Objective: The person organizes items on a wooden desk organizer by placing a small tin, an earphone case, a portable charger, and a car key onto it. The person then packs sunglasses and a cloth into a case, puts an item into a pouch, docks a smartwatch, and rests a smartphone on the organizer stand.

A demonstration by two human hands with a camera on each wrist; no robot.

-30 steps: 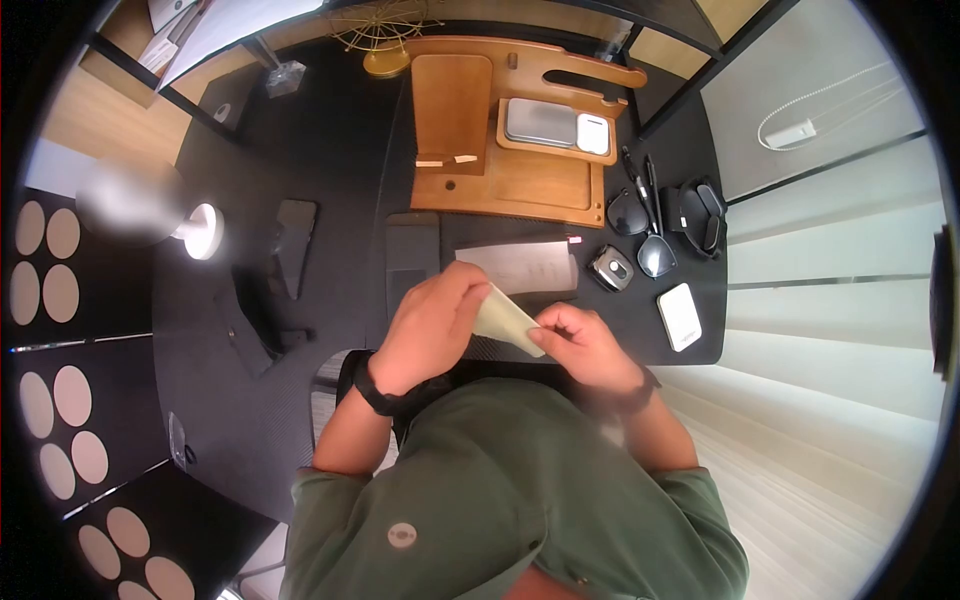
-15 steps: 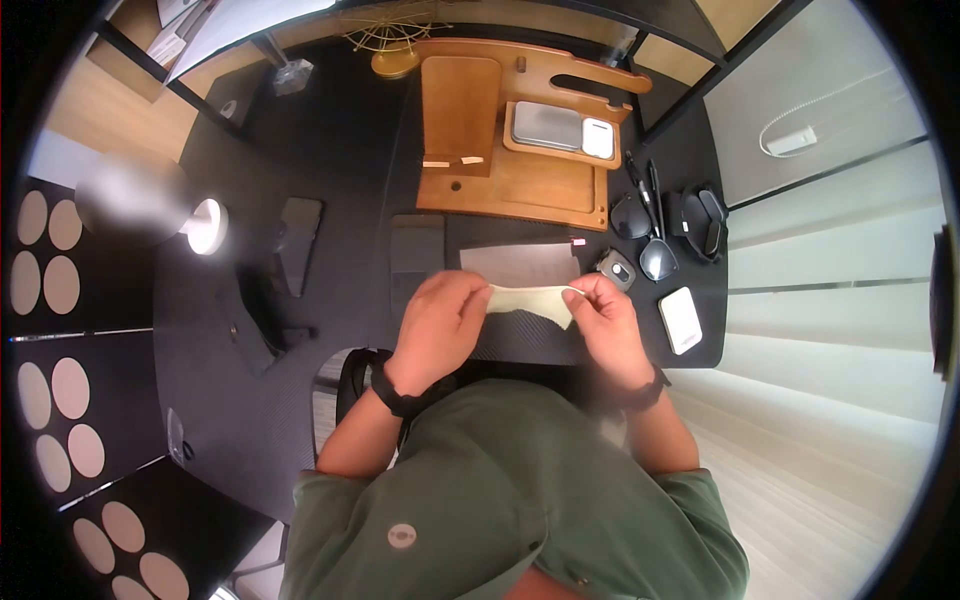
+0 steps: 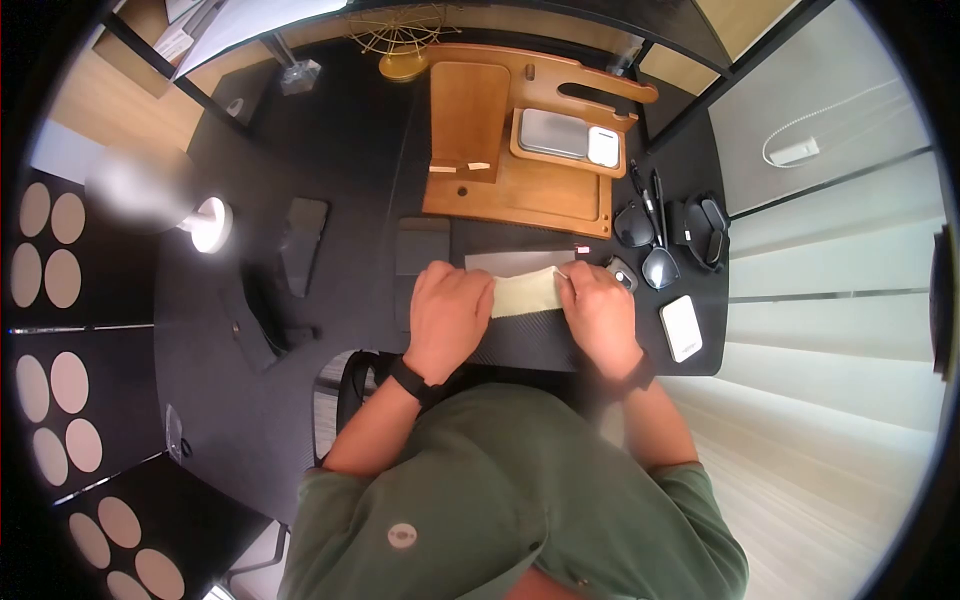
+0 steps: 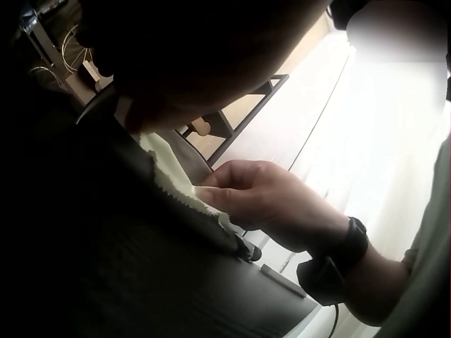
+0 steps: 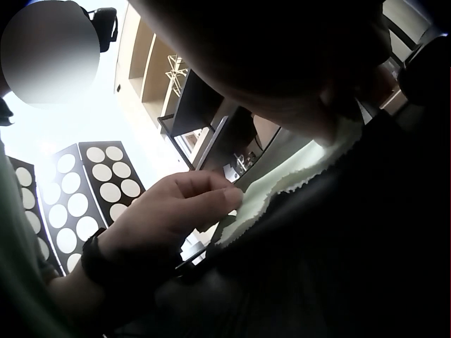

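While pale cloth (image 3: 527,293) spans gap between my hands, its long axis runs side to side; left hand (image 3: 448,312) pinches one end, right hand (image 3: 602,315) other, thumbs against fingers. Neither hand nearer; pale sheet (image 3: 515,262) lies just beyond, on dark desk (image 3: 520,347).

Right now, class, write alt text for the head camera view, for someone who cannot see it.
A person's left hand and right hand hold a pale yellow cloth between them above a black desk. Farther back is a wooden desk organizer, with sunglasses nearby on the right.
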